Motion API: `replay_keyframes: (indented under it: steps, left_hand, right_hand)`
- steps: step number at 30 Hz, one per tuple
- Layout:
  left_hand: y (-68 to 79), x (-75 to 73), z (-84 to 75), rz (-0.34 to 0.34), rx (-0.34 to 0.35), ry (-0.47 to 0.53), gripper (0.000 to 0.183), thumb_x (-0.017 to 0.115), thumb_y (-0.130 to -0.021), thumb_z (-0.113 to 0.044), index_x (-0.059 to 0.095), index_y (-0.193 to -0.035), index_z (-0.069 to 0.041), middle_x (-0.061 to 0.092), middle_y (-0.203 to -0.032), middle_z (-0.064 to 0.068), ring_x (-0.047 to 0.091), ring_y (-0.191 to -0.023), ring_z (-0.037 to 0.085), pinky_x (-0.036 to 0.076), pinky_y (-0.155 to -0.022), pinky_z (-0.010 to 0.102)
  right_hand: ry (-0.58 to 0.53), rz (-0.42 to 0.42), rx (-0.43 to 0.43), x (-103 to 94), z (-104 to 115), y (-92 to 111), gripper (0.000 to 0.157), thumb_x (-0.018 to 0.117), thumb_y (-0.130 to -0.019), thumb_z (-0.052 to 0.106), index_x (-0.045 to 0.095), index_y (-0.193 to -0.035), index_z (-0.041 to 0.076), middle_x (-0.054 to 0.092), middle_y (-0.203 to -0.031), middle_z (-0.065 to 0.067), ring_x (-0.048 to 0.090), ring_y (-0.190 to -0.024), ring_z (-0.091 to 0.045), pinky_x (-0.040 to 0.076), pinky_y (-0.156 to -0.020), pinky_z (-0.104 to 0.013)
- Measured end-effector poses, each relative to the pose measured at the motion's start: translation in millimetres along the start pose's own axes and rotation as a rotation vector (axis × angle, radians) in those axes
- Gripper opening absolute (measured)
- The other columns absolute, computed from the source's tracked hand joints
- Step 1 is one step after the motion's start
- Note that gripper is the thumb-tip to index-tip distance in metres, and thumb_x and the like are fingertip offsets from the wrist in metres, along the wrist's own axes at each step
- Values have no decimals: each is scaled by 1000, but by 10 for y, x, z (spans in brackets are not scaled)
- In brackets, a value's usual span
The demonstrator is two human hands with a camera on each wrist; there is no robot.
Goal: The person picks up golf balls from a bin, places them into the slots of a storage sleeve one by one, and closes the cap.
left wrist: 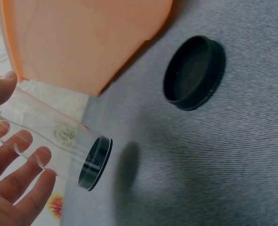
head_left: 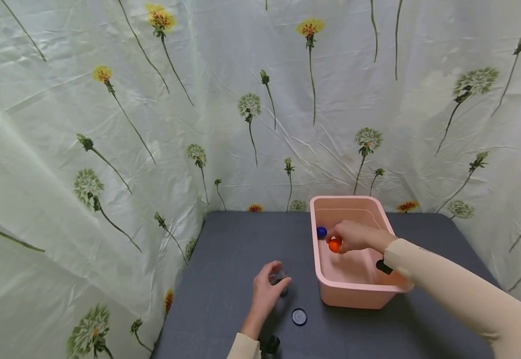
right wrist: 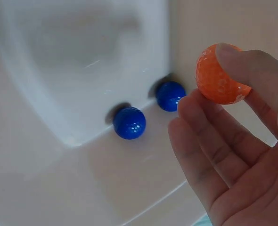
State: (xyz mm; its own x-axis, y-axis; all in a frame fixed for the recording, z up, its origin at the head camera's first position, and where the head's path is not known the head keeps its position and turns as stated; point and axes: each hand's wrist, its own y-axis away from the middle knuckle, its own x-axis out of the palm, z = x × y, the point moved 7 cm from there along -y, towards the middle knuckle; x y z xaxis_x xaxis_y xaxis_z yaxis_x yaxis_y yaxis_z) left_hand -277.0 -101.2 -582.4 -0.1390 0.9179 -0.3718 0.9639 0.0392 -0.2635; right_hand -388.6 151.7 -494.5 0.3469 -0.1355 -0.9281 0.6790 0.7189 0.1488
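The right hand (head_left: 354, 235) is down inside the pink bin (head_left: 354, 297), on the right of the table (head_left: 238, 239), pinching an orange ball (right wrist: 216, 77) between thumb and fingers. Two blue balls, one nearer (right wrist: 129, 123) and one farther (right wrist: 170, 96) from the left edge of the right wrist view, lie in the bin beside each other. To the left of the bin, the left hand (head_left: 264, 291) has its thumb and fingers curved around a clear tube (left wrist: 66, 141) with a black base (left wrist: 95, 162); I can't tell whether that base touches the table. A black lid (head_left: 299, 317) lies just to the near side of the tube. The ball looks smooth and glossy (dimpled, though), so a loose pinch could let it slip and knock the blue ones. The tube, looking light and slick, could tip if bumped while the left hand's hold is slack.
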Motion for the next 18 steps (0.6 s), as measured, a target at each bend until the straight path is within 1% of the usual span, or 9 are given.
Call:
replay_keyframes:
  steps: [4,7,10,13,16,18]
  left_hand:
    - [-33,-21,-63,-2,29,-29,43,85,-82,-23,67,-121,-22,67,-113,-5,64,-105,15,53,-90,42]
    - [-37,-39,-112,-5,46,-43,43,85,-83,-29,67,-122,-23,66,-112,-7,64,-104,17,52,-91,44]
    - [-34,-51,-160,-6,54,-43,43,84,-84,-33,66,-122,-25,64,-110,-8,63,-103,17,52,-91,46]
    - [-33,-55,-208,-7,67,-31,43,82,-85,-37,65,-124,-27,63,-107,-9,62,-102,14,51,-91,48]
    - [-33,-57,-267,-11,97,-20,45,80,-86,-40,65,-126,-27,61,-105,-8,61,-99,12,51,-89,51]
    - [-37,-59,-319,-11,126,-27,46,79,-87,-42,64,-129,-27,61,-105,-7,61,-97,13,51,-88,50]
  right_hand:
    - [-10,-17,6,-82,46,55,37,84,-79,10,73,-113,20,66,-96,8,56,-80,-13,52,-74,-30]
    - [-34,-38,3,-164,110,104,36,83,-80,9,73,-114,20,67,-98,7,56,-81,-13,51,-74,-31]
    - [-61,-62,2,-244,184,160,36,82,-82,9,73,-115,20,68,-99,5,56,-81,-14,50,-74,-31]
    - [-74,-87,19,-293,237,203,37,83,-82,11,72,-116,20,68,-99,6,57,-82,-13,50,-75,-31]
    - [-86,-108,44,-318,278,232,39,83,-82,14,72,-119,20,68,-100,7,58,-82,-13,51,-76,-31]
    - [-98,-128,50,-352,315,257,39,83,-82,15,72,-119,20,68,-101,7,58,-82,-13,52,-76,-30]
